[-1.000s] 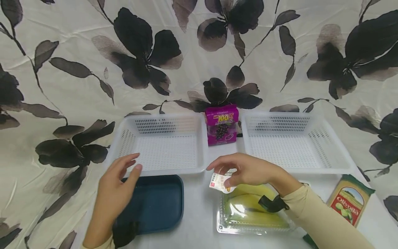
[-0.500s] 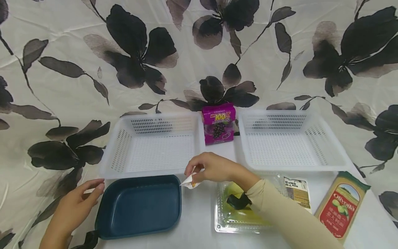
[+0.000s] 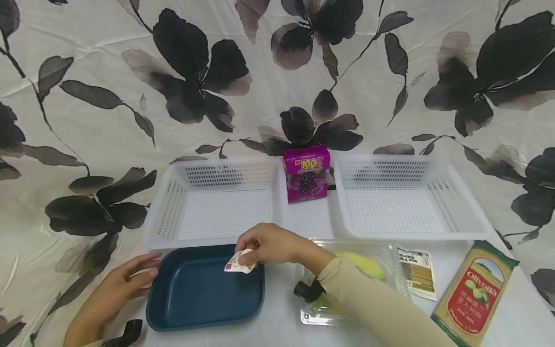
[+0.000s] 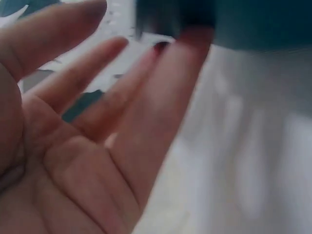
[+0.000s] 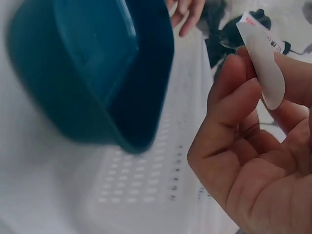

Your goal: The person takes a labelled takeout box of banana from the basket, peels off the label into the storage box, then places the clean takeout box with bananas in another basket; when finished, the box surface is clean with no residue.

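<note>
In the head view my right hand [image 3: 273, 246] pinches a small white printed label [image 3: 236, 263] between thumb and fingers. It hangs over the right part of a dark blue rectangular tub [image 3: 204, 294]. The right wrist view shows the curved white label [image 5: 267, 68] between the fingertips, apart from the tub [image 5: 87, 97]. My left hand [image 3: 117, 291] is at the tub's left side with its fingers extended. In the left wrist view those fingers reach the tub's wall [image 4: 268, 24]; whether they press on it I cannot tell.
Two white perforated baskets [image 3: 149, 236] [image 3: 459, 236] stand behind, with a purple grape candy bag [image 3: 307, 178] between them. A clear plastic box [image 3: 310, 315] with yellow fruit lies under my right forearm. Farther right are a flat printed packet [image 3: 418, 274] and an Olivoila package [image 3: 477, 294].
My right hand has carried the label left, from above the clear box to over the tub. My left hand moved left off the tub's near side, then slightly right to its left edge. The tub shifted right lately.
</note>
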`<state>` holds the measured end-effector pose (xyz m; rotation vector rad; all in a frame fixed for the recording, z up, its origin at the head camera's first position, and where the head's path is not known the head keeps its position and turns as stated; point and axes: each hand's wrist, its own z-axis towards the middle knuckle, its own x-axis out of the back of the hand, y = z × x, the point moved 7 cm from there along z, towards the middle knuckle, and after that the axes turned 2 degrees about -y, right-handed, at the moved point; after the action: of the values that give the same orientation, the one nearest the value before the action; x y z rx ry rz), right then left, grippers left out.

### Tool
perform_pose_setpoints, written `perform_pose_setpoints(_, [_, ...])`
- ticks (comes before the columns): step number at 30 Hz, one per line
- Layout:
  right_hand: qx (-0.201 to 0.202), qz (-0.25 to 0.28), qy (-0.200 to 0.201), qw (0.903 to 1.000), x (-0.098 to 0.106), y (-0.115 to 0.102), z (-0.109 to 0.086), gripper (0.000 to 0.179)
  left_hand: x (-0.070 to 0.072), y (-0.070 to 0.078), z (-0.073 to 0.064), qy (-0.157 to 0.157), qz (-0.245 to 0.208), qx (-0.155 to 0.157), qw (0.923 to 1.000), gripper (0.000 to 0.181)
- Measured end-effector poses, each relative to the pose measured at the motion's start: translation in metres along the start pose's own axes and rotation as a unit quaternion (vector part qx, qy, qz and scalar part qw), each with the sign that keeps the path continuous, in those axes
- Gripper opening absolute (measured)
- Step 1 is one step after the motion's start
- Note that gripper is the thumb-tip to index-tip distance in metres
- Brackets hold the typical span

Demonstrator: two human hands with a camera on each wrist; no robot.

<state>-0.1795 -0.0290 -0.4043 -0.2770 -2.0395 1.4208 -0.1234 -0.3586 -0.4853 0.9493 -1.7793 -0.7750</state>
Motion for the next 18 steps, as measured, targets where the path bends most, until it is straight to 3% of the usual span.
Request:
perform_pose_setpoints(5, [-0.024, 0.022, -0.005, 0.9995, -0.011, 0.001, 0.005, 0.011, -0.019, -0.006, 0.009, -0.048, -0.062, -0.021, 0.9967, 0.058])
perform_pose_setpoints(12, [-0.032, -0.016, 0.006, 0.9994, -0.026, 0.003, 0.016, 0.010, -0.038, -0.016, 0.026, -0.093, -0.112, -0.024, 0.9890, 0.059])
perform_pose_setpoints(16, [-0.056, -0.038, 0.008, 0.9977, -0.035, 0.006, 0.020, 0.011, -0.043, -0.022, 0.036, -0.140, -0.174, -0.053, 0.9734, 0.061])
perform_pose_setpoints(18, [-0.067, -0.055, 0.008, 0.9962, -0.039, 0.008, 0.022, 0.011, -0.045, -0.023, 0.039, -0.167, -0.206, -0.079, 0.9609, 0.060])
